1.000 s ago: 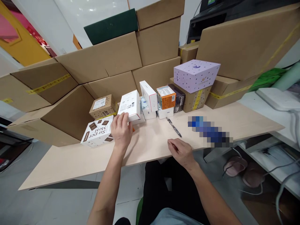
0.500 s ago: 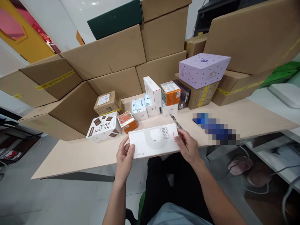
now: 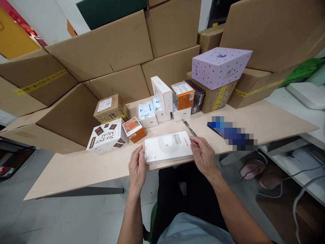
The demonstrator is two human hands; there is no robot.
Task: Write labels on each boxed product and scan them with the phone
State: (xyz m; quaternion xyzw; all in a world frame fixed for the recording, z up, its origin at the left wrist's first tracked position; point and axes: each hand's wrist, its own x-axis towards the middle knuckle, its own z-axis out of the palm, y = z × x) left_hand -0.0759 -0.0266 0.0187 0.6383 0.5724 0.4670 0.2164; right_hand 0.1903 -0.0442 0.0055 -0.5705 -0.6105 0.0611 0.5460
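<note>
A flat white power bank box (image 3: 166, 149) lies on the table near its front edge, printed side up. My left hand (image 3: 137, 167) is beside the box's left end, fingers loosely bent and apart from the thumb. At the right end, my right hand (image 3: 204, 156) rests against or just beside the edge, its fingers loosely curved and not wrapped round the box; whether it touches is hard to tell. Just behind the box lies a dark slim pen-like tool (image 3: 189, 127). Closest behind on the left is a small orange box (image 3: 134, 129) with a food picture.
A white Su-per Meal box (image 3: 108, 136) and a small brown carton (image 3: 110, 108) stand left. Tissue packs (image 3: 148, 114) carry an upright white box (image 3: 161, 95) and another orange box (image 3: 183, 96). A lilac box (image 3: 220, 67) tops a carton. Large cardboard (image 3: 122, 81) walls the back.
The power bank box has come down from my hands to lie flat on the table. Both hands have loosened at its ends. The view has shifted slightly.
</note>
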